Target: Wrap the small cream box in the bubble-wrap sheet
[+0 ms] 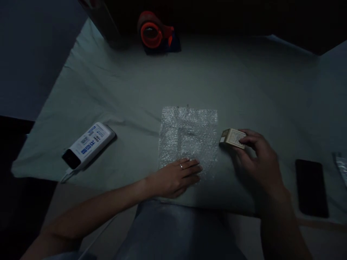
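A square sheet of clear bubble wrap (187,133) lies flat on the pale green cloth. My left hand (177,177), with a ring on one finger, rests palm down over its lower edge, fingers stretched out. To the right of the sheet, my right hand (257,153) grips a small cream-coloured printed box (233,138) between thumb and fingers. The box is tilted and seems held just above the cloth. Its printing is too small to read.
A red and dark-blue tape dispenser (153,34) stands at the back. On the left lies a white power bank (90,144) with a cable attached. A black phone (311,187) is at the right, near a shiny silvery item (342,166). Green cloth (230,83) covers the table.
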`<state>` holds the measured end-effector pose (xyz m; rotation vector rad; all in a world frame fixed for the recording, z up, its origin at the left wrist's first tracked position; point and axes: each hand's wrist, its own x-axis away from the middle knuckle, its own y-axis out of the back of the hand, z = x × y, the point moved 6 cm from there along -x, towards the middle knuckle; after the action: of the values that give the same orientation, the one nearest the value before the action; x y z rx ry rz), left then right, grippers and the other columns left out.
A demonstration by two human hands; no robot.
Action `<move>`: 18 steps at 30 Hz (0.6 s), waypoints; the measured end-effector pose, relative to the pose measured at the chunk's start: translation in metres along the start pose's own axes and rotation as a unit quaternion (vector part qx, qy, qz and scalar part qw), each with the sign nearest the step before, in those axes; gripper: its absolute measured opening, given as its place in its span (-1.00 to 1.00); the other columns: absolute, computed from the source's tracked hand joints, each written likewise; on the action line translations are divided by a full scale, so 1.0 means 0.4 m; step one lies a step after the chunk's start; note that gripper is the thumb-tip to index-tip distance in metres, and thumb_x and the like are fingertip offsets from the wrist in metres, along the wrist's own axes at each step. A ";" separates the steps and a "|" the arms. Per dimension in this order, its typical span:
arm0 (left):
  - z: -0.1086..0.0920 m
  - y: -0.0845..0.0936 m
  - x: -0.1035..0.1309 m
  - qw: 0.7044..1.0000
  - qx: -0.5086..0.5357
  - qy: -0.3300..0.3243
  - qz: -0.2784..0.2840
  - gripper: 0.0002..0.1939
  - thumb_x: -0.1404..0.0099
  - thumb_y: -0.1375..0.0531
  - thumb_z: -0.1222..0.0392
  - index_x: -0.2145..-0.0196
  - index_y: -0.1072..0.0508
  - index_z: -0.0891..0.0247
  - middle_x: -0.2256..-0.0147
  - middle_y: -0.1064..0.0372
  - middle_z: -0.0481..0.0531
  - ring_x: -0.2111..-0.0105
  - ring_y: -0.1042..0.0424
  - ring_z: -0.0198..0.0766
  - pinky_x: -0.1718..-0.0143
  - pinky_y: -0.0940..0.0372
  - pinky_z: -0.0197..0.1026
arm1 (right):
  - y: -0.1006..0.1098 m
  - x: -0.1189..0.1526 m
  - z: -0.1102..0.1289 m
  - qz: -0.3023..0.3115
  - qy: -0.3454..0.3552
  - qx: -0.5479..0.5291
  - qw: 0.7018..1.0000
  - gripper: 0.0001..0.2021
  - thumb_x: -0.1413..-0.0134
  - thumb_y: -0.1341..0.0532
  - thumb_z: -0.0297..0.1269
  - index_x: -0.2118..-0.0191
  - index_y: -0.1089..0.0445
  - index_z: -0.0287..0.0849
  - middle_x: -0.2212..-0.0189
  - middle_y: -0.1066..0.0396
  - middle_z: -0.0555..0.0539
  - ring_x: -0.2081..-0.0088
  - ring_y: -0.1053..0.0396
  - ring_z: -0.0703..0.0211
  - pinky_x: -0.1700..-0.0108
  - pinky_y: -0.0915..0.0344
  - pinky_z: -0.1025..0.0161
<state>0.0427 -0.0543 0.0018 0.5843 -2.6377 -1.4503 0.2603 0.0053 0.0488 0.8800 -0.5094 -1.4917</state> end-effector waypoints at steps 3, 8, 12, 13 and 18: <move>0.001 -0.002 -0.004 1.000 0.005 0.001 0.003 -0.59 -0.30 -0.04 0.28 -0.11 -0.29 0.33 -0.21 -0.16 0.16 -0.28 0.01 -0.02 -0.26 -0.04 0.05 | -0.022 -0.021 0.075 -0.015 0.035 -0.046 0.998 -0.82 -0.06 -0.20 -0.36 0.20 -0.23 -0.07 0.00 -0.35 -0.17 -0.05 -0.33 -0.02 -0.02 -0.31 -0.04; 0.004 -0.003 -0.013 1.000 0.013 -0.003 0.004 -0.61 -0.30 -0.05 0.27 -0.08 -0.32 0.33 -0.19 -0.19 0.17 -0.26 -0.04 -0.01 -0.26 -0.04 0.04 | -0.146 -0.039 0.156 0.104 0.114 -0.075 0.985 -0.84 -0.09 -0.15 -0.42 0.20 -0.21 -0.07 -0.01 -0.37 -0.18 -0.06 -0.33 0.03 -0.05 -0.28 0.00; 0.003 0.001 -0.021 1.000 0.016 -0.013 -0.003 -0.64 -0.31 -0.03 0.28 -0.05 -0.34 0.33 -0.17 -0.21 0.19 -0.26 -0.05 -0.04 -0.24 -0.08 0.01 | -0.202 -0.040 0.152 0.125 0.120 -0.064 0.983 -0.86 -0.09 -0.13 -0.42 0.22 -0.22 -0.08 -0.01 -0.38 -0.20 -0.04 -0.34 0.00 -0.02 -0.30 -0.01; 0.002 0.004 -0.022 1.000 0.017 -0.014 -0.008 -0.64 -0.31 -0.03 0.28 -0.05 -0.35 0.34 -0.17 -0.22 0.20 -0.25 -0.06 -0.04 -0.23 -0.09 0.00 | -0.207 -0.039 0.149 0.127 0.121 -0.066 0.982 -0.86 -0.08 -0.13 -0.42 0.22 -0.22 -0.08 0.00 -0.38 -0.21 -0.04 -0.34 0.00 -0.02 -0.30 -0.02; 0.001 0.008 -0.028 1.000 0.015 -0.015 -0.019 -0.66 -0.33 -0.02 0.28 -0.03 -0.36 0.35 -0.15 -0.24 0.21 -0.24 -0.08 -0.03 -0.21 -0.10 0.02 | -0.210 -0.037 0.140 0.139 0.122 -0.071 0.980 -0.87 -0.09 -0.13 -0.41 0.23 -0.22 -0.08 -0.01 -0.37 -0.21 -0.06 -0.33 0.00 -0.03 -0.30 -0.03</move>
<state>0.0519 -0.0483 0.0056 0.6238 -2.6893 -1.4428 0.1629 0.0205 0.0221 0.8290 -0.3235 -1.1331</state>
